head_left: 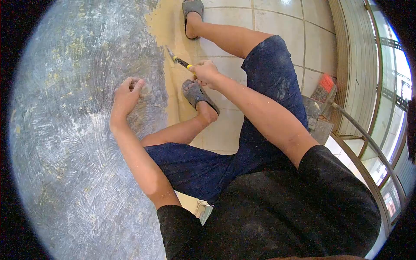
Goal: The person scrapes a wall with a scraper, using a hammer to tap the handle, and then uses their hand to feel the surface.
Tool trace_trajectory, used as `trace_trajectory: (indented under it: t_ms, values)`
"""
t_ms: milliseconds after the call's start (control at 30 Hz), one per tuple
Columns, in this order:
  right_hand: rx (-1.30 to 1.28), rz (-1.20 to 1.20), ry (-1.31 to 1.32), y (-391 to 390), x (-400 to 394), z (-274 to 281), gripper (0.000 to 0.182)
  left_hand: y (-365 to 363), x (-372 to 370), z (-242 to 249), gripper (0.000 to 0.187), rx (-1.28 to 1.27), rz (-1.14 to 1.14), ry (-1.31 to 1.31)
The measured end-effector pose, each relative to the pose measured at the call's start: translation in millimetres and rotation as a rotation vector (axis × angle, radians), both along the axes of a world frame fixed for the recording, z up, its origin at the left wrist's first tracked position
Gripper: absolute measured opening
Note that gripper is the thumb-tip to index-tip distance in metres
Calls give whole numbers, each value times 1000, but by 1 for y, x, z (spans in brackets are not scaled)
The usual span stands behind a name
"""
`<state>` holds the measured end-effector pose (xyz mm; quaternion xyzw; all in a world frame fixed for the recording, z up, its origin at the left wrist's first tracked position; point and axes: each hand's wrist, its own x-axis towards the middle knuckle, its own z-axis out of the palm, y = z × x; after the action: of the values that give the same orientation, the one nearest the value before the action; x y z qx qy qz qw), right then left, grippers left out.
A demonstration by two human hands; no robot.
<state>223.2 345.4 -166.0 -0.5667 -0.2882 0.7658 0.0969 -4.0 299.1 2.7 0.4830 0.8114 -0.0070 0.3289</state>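
While the right hand (206,73) is gripping the yellow-and-black tool (182,62) near the ragged edge of the gray surface (86,130), the left hand (126,96) is curling over it (loosely open), and tiled floor (277,21) is giving room between the feet and the slatted frame (342,52).

- An indoor tiled room is showing signs of being a work area; whether it is belonging to a home or a shop is staying unclear.
- Pale square tiles (225,63) are covering part of the floor.
- A rough, mottled grey surface (82,130) is meeting a tan strip (173,76).
- A dusty red-bristled brush (325,84) is lying near a ridged frame (344,65) and glass panes (392,117).
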Motion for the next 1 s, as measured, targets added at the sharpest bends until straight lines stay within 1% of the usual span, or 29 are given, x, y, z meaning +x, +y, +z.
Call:
trace_trajectory:
  t_ms: [67,100,200,267,300,367,467,567,700,767,867,900,967,1000]
  values:
    - [-25,-67,64,2,1,8,23,2,2,1,34,-16,13,-4]
    - [-27,-68,64,2,1,2,23,2,1,0,34,-18,12,-4]
    - [-32,0,45,1,-2,-13,20,3,-4,-3,34,-1,22,-30]
    - [-29,-52,55,-2,-4,-22,27,3,-7,-7,34,-5,2,-36]
    - [-30,-50,54,-3,-4,-21,27,3,-7,-6,34,-7,4,-37]
    - [-113,-30,63,-1,-4,-19,19,3,-6,-5,35,-6,23,-32]
    - [-99,-36,90,1,2,-4,21,0,-12,-8,36,-2,12,-60]
    - [-72,30,81,1,0,-10,22,-2,-10,-5,37,10,19,-56]
    - [-88,33,75,-1,-2,-11,22,-5,-13,-7,36,5,18,-43]
    - [-103,-30,71,-1,-5,-10,21,-5,-18,-9,36,-14,-24,-60]
    - [-104,-6,60,-2,-5,-9,20,-6,-10,-3,37,-25,28,-73]
    - [-105,-6,59,-2,-6,-17,20,-5,-11,-4,37,-26,28,-75]
    - [-105,29,84,-1,-9,-41,30,-7,-14,-7,37,-9,3,-61]
    - [-107,29,83,1,-9,-40,30,-7,-12,-6,37,-10,4,-62]
